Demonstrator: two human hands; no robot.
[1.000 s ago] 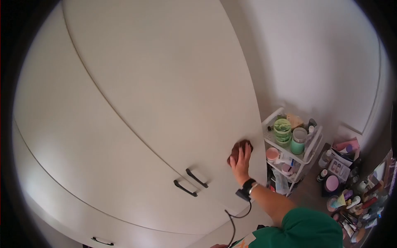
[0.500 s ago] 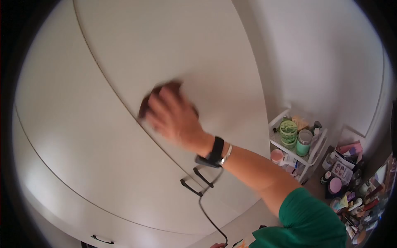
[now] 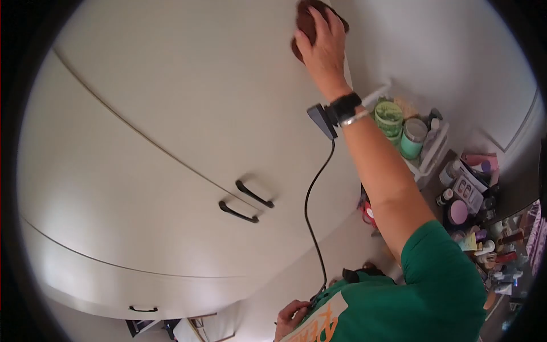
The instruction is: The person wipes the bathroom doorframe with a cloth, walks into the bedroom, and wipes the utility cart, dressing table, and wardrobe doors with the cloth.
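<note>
My right hand [image 3: 323,48] is high up, pressing a dark brown cloth [image 3: 306,27] flat against the white cupboard door [image 3: 228,102] close to its right edge. Its fingers are spread over the cloth. On that wrist are a black strap with a small box [image 3: 323,121] and a silver bracelet [image 3: 354,118]. From the box a black cable [image 3: 307,211] hangs down toward my body. Low in the view, my left hand [image 3: 292,319] is by the green shirt, fingers curled at the lower end of the cable and seemingly pinching it.
Two black handles [image 3: 254,194] [image 3: 238,212] stick out from the cupboard doors, and a drawer handle [image 3: 142,309] sits lower. Right of the cupboard stands a white cart [image 3: 436,151] with green jars [image 3: 389,118]. Many cosmetics [image 3: 458,211] crowd a dark surface beyond it.
My right hand has carried the cloth up and right, from the door's middle to its right edge. The view has shifted, and more of my left hand and shirt shows.
</note>
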